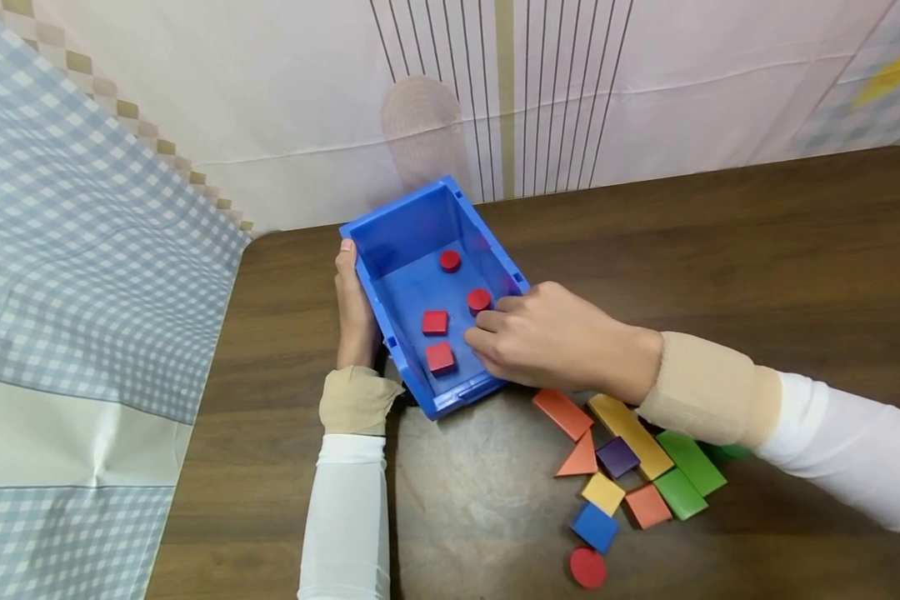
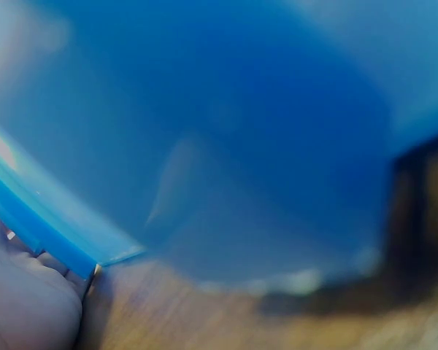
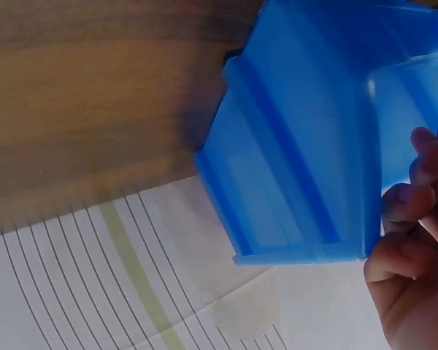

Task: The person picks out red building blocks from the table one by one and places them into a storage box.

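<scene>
In the head view a blue plastic bin [image 1: 420, 292] stands at an angle near the table's back edge. My left hand [image 1: 354, 304] grips its left side, thumb along the rim; in the left wrist view the left hand [image 2: 29, 295] shows at the bin's edge. Inside lie two red round blocks, one far [image 1: 450, 261] and one nearer [image 1: 478, 301], and two red square blocks [image 1: 440, 358]. My right hand [image 1: 555, 337] reaches over the right rim with bent fingers, close to the nearer round block. Whether those fingertips hold anything is hidden, also in the right wrist view.
Right of the bin's front, loose blocks lie on the wooden table [image 1: 285, 417]: a long yellow block [image 1: 630, 435], green blocks [image 1: 690, 462], a purple block [image 1: 617, 457], a blue block [image 1: 595, 527], a red round block [image 1: 587, 567] and several others. A patterned cloth [image 1: 285, 100] hangs behind.
</scene>
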`<action>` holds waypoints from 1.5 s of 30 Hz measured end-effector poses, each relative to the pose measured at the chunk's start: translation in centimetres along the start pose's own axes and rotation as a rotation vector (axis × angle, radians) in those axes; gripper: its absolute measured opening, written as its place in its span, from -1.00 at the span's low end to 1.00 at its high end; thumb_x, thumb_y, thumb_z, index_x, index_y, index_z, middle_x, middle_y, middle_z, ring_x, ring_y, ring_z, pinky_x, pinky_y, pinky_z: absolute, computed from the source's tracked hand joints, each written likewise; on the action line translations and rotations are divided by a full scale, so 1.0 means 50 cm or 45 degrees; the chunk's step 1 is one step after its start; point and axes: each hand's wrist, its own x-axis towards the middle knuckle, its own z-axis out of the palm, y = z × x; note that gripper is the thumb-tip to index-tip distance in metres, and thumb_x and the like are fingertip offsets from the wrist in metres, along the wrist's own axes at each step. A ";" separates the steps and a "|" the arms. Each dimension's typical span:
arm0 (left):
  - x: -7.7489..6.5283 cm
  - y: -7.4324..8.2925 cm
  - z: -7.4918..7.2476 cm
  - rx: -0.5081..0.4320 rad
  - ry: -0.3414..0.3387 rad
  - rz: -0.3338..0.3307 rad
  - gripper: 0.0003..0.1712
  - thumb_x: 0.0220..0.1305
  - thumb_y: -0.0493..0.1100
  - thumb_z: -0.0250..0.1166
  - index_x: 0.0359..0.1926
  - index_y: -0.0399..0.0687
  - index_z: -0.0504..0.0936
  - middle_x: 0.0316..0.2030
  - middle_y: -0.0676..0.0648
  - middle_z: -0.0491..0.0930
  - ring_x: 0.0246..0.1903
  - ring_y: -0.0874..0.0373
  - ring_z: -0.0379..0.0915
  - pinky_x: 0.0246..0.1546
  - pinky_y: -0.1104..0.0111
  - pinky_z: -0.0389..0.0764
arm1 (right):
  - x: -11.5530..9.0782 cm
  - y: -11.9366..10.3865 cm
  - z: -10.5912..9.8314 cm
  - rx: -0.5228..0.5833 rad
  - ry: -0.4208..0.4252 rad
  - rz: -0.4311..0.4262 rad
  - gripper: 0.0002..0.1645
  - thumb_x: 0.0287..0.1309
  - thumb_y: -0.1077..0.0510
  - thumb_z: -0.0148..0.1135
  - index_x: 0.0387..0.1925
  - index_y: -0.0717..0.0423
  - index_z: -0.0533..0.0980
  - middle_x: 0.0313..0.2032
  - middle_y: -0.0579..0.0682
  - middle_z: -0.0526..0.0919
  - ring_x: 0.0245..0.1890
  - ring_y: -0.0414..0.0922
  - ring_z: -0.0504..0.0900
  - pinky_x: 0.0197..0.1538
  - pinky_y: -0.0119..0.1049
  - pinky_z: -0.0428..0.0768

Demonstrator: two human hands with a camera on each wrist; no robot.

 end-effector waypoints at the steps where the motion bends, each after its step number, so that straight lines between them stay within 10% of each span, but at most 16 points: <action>1: 0.000 0.000 0.000 0.003 0.006 0.001 -0.27 0.32 0.46 -0.20 0.10 0.10 0.56 0.07 -0.04 0.53 0.06 0.02 0.40 0.09 0.09 0.33 | -0.001 -0.001 0.000 0.010 -0.004 0.004 -0.75 0.28 0.05 0.02 -0.49 0.03 0.42 -0.61 -0.13 0.45 -0.64 -0.15 0.36 -0.71 -0.35 0.13; 20: 0.007 0.002 0.001 -0.017 -0.023 0.042 -0.30 0.36 0.41 -0.21 0.11 0.08 0.54 0.09 -0.05 0.51 0.10 0.00 0.39 0.13 0.05 0.30 | -0.038 -0.015 -0.020 0.099 -0.057 0.038 -0.73 0.27 -0.05 0.14 -0.21 0.05 0.58 -0.29 -0.07 0.63 -0.34 -0.11 0.48 -0.36 -0.29 0.53; 45: 0.003 -0.005 -0.002 -0.001 -0.013 0.008 -0.30 0.32 0.47 -0.19 0.23 0.27 0.49 0.15 0.01 0.49 0.11 0.03 0.39 0.12 0.05 0.33 | -0.120 -0.067 -0.023 0.304 -0.099 0.154 -0.75 0.30 -0.06 0.13 -0.11 -0.04 0.55 -0.29 -0.18 0.46 -0.28 -0.22 0.40 -0.33 -0.34 0.34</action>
